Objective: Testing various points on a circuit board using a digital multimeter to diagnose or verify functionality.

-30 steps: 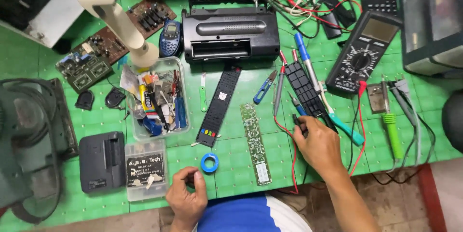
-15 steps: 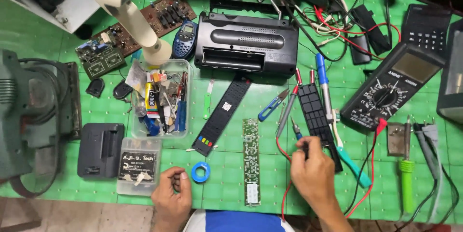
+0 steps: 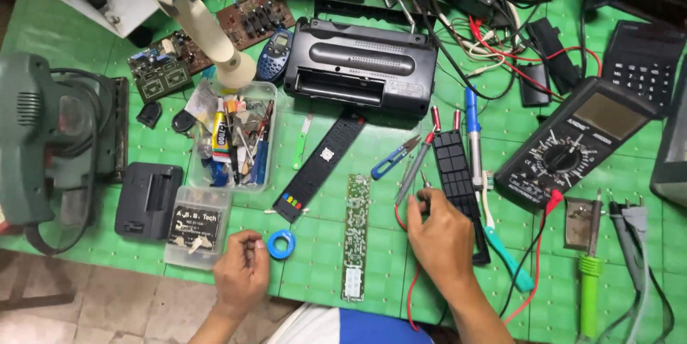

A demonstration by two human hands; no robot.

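My right hand [image 3: 440, 237] rests on the green mat with its fingers pinched on a thin probe whose metal tip [image 3: 425, 180] points away from me. A red lead [image 3: 411, 300] trails back from under the palm. The hand lies between a long green circuit board strip [image 3: 356, 237] and a black remote keypad shell [image 3: 458, 172]. My left hand [image 3: 242, 276] sits near the table's front edge, fingers curled, with nothing visible in it. It lies just left of a small blue ring roll [image 3: 281, 244]. A black remote front [image 3: 322, 165] lies diagonally beyond.
A black radio [image 3: 361, 65] stands at the back centre and a multimeter [image 3: 580, 144] at the right. A clear tub of small parts [image 3: 266, 104], a small lidded box [image 3: 197, 226], a green power tool [image 3: 43, 136], blue snips [image 3: 392, 163] and a green-handled soldering iron [image 3: 587, 287] lie around.
The view has drawn in closer over the table. My right hand slid slightly left, off the keypad shell toward the probe tips. My left hand stays beside the blue ring.
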